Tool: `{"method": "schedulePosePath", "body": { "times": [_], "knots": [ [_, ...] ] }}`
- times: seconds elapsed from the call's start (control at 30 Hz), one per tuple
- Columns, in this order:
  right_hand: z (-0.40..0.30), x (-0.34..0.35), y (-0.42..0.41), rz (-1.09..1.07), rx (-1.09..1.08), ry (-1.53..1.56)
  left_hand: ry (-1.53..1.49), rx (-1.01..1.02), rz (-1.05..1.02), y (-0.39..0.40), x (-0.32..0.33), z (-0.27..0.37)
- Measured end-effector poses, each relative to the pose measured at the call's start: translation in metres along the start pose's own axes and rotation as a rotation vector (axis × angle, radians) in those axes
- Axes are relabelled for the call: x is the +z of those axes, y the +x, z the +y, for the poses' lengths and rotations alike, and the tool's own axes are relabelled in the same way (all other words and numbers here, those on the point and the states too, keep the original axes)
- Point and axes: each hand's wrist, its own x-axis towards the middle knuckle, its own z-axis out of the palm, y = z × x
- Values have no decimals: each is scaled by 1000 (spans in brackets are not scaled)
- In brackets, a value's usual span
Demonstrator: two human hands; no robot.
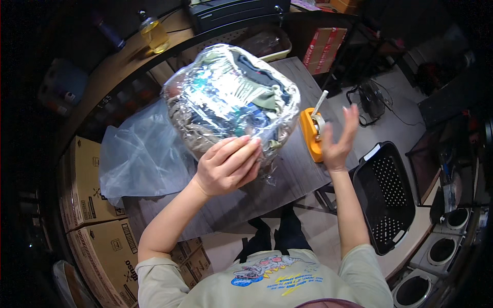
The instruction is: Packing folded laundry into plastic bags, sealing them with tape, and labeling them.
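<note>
My left hand point(231, 165) grips the gathered near edge of a clear plastic bag of folded clothes point(231, 100), raised above a grey wood-grain table point(231, 208). To its right, my right hand point(341, 142) is raised with fingers apart and holds nothing. An orange tape dispenser point(311, 134) with a roll of clear tape stands on the table, just left of my right hand. A translucent plastic sheet or bag point(142, 158) lies on the table's left part, partly behind the clothes bag.
Cardboard boxes point(104, 254) are stacked at the left. On the wooden shelf point(115, 65) stands a pump bottle of yellow liquid point(155, 34). A black perforated plastic basket point(385, 200) is at the right. A taped carton point(324, 50) and a small black fan point(371, 100) are beyond the table.
</note>
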Motion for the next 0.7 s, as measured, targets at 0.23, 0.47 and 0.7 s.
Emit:
{"method": "schedulePosePath", "body": {
  "times": [0.23, 0.47, 0.7],
  "knots": [
    [122, -30, -93, -670, 1161, 335, 14, -14, 53, 7, 10, 6],
    [111, -23, -73, -444, 893, 254, 22, -22, 62, 8, 11, 7],
    [74, -71, -97, -465, 1393, 526, -67, -131, 25, 11, 1, 13]
  ]
}}
